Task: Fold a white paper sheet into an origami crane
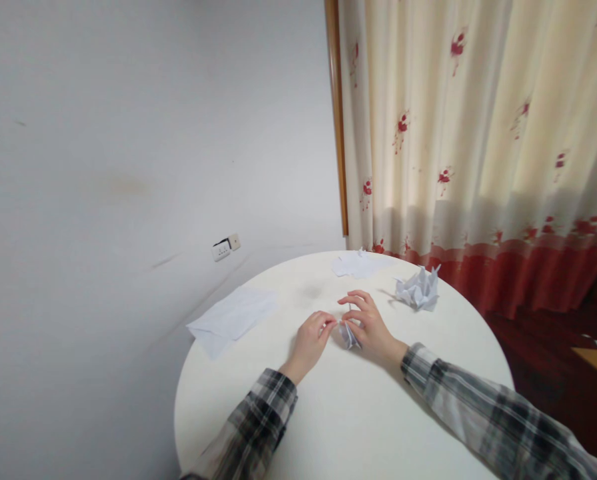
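Note:
Both hands meet over the middle of the round white table (328, 427). A small folded piece of white paper (349, 335), which looks like an origami crane, sits between them. My right hand (371, 327) grips it between thumb and index finger, with the other fingers raised and curved. On its left side, my left hand (312, 337) is closed in a pinch at a thin pointed tip of the paper. The fingertips cover part of that tip. Farther right on the table lies a cluster of folded paper cranes (418, 290), apart from my right hand.
Flat white paper sheets (233, 313) lie at the table's left edge. More white paper pieces (354, 264) rest at the far edge. Behind stand a pale wall with a power socket (221, 251) and a floral curtain (458, 167).

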Action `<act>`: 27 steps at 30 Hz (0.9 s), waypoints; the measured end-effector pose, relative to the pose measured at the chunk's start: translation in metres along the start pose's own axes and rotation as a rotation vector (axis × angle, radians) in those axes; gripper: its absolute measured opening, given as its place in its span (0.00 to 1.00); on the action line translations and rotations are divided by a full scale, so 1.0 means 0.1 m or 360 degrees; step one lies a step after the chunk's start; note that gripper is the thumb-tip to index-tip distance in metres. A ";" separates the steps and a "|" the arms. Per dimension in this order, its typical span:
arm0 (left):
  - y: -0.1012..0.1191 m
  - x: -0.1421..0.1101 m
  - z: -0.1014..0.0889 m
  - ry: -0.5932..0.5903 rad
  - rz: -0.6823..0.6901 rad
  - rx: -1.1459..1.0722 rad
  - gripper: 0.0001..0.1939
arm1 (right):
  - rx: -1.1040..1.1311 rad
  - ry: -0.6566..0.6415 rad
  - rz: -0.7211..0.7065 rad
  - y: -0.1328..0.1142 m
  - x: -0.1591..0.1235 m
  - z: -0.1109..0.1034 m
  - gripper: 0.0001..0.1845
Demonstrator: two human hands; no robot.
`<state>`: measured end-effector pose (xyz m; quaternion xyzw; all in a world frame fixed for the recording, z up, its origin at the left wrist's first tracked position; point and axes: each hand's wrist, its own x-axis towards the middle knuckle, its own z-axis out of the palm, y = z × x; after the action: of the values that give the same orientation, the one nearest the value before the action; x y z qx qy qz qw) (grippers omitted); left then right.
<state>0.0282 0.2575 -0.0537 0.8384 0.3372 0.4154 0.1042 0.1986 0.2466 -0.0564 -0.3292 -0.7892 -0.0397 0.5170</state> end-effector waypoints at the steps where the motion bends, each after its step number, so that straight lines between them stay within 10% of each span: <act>1: 0.00 0.00 0.00 -0.0005 -0.0004 -0.0009 0.06 | 0.0007 -0.0002 -0.0002 -0.01 0.00 0.00 0.05; 27: 0.02 0.00 0.00 0.0014 -0.0014 -0.0124 0.07 | -0.0022 0.0055 0.0029 0.01 -0.03 -0.01 0.04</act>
<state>0.0292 0.2559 -0.0530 0.8303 0.3249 0.4315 0.1372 0.2006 0.2452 -0.0589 -0.3391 -0.7769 -0.0461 0.5286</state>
